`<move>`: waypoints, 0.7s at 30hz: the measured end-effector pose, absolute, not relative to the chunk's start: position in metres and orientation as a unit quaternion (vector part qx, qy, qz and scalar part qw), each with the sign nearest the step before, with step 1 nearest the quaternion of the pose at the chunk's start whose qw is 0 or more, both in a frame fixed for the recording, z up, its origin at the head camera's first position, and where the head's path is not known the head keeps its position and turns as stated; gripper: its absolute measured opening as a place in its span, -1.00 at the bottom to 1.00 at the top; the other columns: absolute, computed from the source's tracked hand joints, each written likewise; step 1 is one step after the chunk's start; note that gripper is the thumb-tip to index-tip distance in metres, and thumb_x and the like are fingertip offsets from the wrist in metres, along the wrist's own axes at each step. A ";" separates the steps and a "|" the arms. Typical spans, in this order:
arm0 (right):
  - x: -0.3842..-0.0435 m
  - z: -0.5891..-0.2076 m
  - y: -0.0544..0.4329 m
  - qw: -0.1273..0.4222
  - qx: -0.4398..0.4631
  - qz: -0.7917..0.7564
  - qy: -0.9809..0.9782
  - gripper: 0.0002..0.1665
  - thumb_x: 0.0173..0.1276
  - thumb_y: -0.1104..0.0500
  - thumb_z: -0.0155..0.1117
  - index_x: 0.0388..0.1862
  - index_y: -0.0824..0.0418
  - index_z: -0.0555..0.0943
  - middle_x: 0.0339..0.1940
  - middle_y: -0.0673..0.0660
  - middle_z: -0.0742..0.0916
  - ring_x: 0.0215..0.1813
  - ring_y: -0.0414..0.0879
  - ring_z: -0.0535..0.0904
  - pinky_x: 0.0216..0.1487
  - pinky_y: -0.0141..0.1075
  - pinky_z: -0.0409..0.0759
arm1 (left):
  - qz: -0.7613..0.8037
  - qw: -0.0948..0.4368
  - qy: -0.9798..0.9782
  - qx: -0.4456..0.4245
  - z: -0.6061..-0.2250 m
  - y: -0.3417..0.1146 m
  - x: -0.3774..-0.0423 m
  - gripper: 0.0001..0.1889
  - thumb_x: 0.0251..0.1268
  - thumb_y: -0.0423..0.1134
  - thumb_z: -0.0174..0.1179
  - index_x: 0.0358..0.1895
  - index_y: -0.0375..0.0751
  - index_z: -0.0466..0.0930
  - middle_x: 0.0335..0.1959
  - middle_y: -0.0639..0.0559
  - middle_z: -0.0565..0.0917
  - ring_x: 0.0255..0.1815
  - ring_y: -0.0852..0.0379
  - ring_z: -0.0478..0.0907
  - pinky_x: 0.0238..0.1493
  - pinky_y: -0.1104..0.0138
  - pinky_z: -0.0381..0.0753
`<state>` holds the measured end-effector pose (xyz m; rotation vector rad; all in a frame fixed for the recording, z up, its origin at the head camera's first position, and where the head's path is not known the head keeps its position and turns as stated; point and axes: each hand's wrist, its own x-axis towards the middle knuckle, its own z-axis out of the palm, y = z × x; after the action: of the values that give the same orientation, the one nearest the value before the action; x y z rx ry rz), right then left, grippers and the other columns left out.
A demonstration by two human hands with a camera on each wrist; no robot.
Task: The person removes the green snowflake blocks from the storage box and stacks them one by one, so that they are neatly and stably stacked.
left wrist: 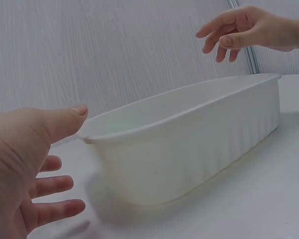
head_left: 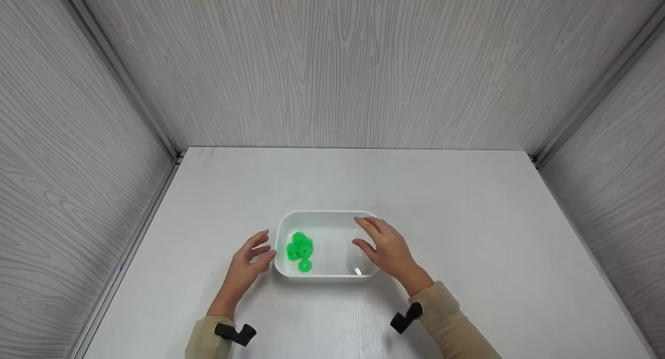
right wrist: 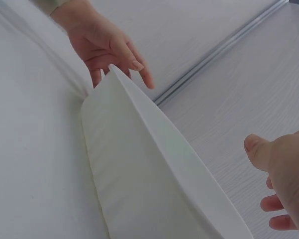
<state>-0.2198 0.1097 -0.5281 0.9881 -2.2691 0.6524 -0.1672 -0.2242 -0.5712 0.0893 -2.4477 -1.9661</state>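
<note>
A white plastic basin point(head_left: 332, 277) with rounded corners and ribbed sides stands on the table in front of me. Several bright green flower-shaped pieces point(head_left: 300, 246) lie inside it toward the left end. Beside the basin's left end is my left hand point(head_left: 252, 257), fingers spread and relaxed, the thumb tip right at the rim in the left wrist view. My right hand point(head_left: 387, 247) hovers over the basin's right end with loosely bent fingers, thumb apart from them, holding nothing. In the right wrist view the basin wall point(right wrist: 134, 164) hides the green pieces.
The white table point(head_left: 467, 234) extends around the basin on every side. A pale wood-grain panel point(head_left: 332, 68) rises behind it, with similar panels at left and right. Dark wrist-camera mounts point(head_left: 236, 334) stick out from both beige sleeves.
</note>
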 end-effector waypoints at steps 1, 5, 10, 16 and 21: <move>-0.221 -0.528 0.107 0.284 0.373 0.247 -0.848 -0.39 0.12 0.10 0.43 0.15 0.24 0.52 -0.06 0.15 0.62 -0.09 -0.03 0.58 -0.17 -0.23 0.56 | -0.633 -0.002 -0.774 0.026 -0.572 -0.223 -0.168 -0.36 0.18 -0.10 0.27 0.34 0.00 0.29 0.27 -0.08 0.37 0.20 -0.01 0.40 -0.10 0.16 0.56; -0.224 -0.530 0.095 0.266 0.388 0.253 -0.845 -0.40 0.14 0.11 0.41 0.16 0.23 0.51 -0.07 0.14 0.61 -0.10 -0.06 0.58 -0.18 -0.27 0.56 | -0.657 -0.010 -0.754 0.024 -0.575 -0.221 -0.171 -0.36 0.16 -0.12 0.30 0.33 0.00 0.31 0.24 -0.04 0.40 0.18 0.00 0.40 -0.10 0.16 0.56; -0.228 -0.533 0.078 0.241 0.408 0.261 -0.841 -0.43 0.17 0.11 0.38 0.17 0.21 0.51 -0.09 0.13 0.61 -0.10 -0.07 0.57 -0.14 -0.28 0.55 | -0.682 -0.026 -0.730 0.023 -0.579 -0.220 -0.172 -0.41 0.17 -0.14 0.29 0.30 0.08 0.35 0.21 -0.03 0.41 0.18 -0.01 0.40 -0.09 0.15 0.56; -0.233 -0.536 0.060 0.196 0.417 0.271 -0.845 -0.46 0.22 0.11 0.34 0.18 0.19 0.50 -0.10 0.10 0.61 -0.09 -0.09 0.56 -0.14 -0.30 0.55 | -0.707 -0.035 -0.706 0.018 -0.582 -0.219 -0.174 -0.48 0.20 -0.21 0.26 0.25 0.13 0.41 0.16 -0.07 0.46 0.16 -0.02 0.43 -0.08 0.14 0.56; -0.236 -0.538 0.049 0.170 0.417 0.256 -0.856 -0.51 0.26 0.09 0.30 0.16 0.17 0.51 -0.13 0.08 0.61 -0.18 -0.11 0.57 -0.21 -0.31 0.55 | -0.724 -0.040 -0.688 0.012 -0.585 -0.220 -0.174 -0.49 0.20 -0.19 0.26 0.24 0.09 0.42 0.15 -0.09 0.47 0.15 -0.02 0.45 -0.08 0.15 0.55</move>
<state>-0.2360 0.0493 -0.5384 1.1854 -2.4314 0.7268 -0.1736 -0.2195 -0.5849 0.0402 -2.2192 -2.3342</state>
